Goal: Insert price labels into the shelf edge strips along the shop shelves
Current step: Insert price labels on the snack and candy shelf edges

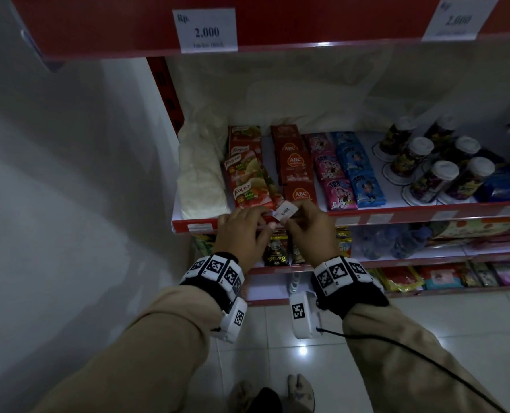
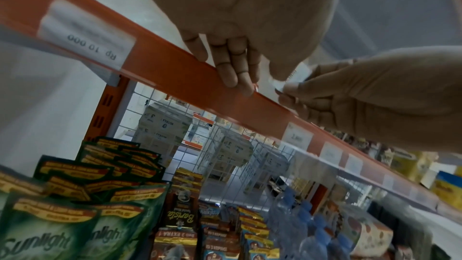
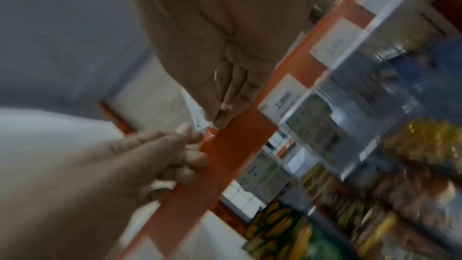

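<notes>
Dim shop light fell across the red shelf edge strip (image 1: 367, 214) where I stood, with sauce packets (image 1: 300, 174) and seasoning sachets (image 1: 246, 186) stacked just behind it. My right hand (image 1: 310, 231) pinched a small white price label (image 1: 286, 210) between thumb and forefinger, holding it tilted just above the strip's top lip, not yet seated. My left hand (image 1: 241, 234) had its fingers (image 2: 230, 70) curled over the strip's face, and I judged they were pressing the clear cover open, though the wrist views did not show the slot itself. Another label (image 2: 87, 33) already sat in the strip further left.

Several things could have gone wrong from there. Thin paper held by one corner might have buckled against the lip instead of sliding in. If my left fingers had slipped, the cover could have snapped shut on a half-entered label and creased it. Pushing in crooked could have left it slanted, and a loose pinch might have dropped it among the goods on the shelf below (image 1: 280, 251).
</notes>
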The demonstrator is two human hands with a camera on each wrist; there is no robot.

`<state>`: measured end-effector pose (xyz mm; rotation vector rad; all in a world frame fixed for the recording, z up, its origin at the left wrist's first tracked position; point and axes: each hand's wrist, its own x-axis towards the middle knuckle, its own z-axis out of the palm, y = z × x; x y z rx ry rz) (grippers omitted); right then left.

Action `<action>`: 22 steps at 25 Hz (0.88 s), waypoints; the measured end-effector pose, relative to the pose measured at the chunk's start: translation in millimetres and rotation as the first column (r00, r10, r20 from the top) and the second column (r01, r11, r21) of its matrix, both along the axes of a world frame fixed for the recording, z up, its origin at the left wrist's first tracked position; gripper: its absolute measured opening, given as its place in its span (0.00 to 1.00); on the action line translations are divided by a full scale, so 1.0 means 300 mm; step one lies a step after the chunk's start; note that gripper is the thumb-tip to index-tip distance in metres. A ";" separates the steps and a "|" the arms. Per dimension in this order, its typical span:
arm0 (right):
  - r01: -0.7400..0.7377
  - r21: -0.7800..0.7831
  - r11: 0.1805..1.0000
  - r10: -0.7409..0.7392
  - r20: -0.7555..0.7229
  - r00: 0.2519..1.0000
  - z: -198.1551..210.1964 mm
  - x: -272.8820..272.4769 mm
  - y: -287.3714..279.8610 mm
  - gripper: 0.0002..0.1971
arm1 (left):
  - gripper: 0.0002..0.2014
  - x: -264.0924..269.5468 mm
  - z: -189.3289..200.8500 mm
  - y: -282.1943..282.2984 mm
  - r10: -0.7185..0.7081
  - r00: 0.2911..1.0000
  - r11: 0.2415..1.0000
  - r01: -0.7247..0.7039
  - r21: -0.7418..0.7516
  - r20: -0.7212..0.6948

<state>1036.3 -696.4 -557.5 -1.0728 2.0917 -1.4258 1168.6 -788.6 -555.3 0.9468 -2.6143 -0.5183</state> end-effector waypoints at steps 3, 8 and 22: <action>-0.008 -0.066 0.998 0.023 0.223 0.975 -0.002 0.034 -0.006 0.11 | 0.15 -0.003 -0.004 0.001 0.026 0.999 1.000 -0.025 0.011 -0.038; -0.048 -0.048 0.998 0.057 0.215 0.975 -0.014 0.060 0.001 0.11 | 0.11 -0.006 -0.009 -0.004 0.037 0.999 0.999 -0.037 -0.018 0.027; -0.015 -0.002 1.000 0.014 -0.314 0.949 0.042 -0.045 -0.024 0.05 | 0.12 0.061 -0.016 -0.041 0.040 0.992 0.997 -0.048 -0.065 -0.118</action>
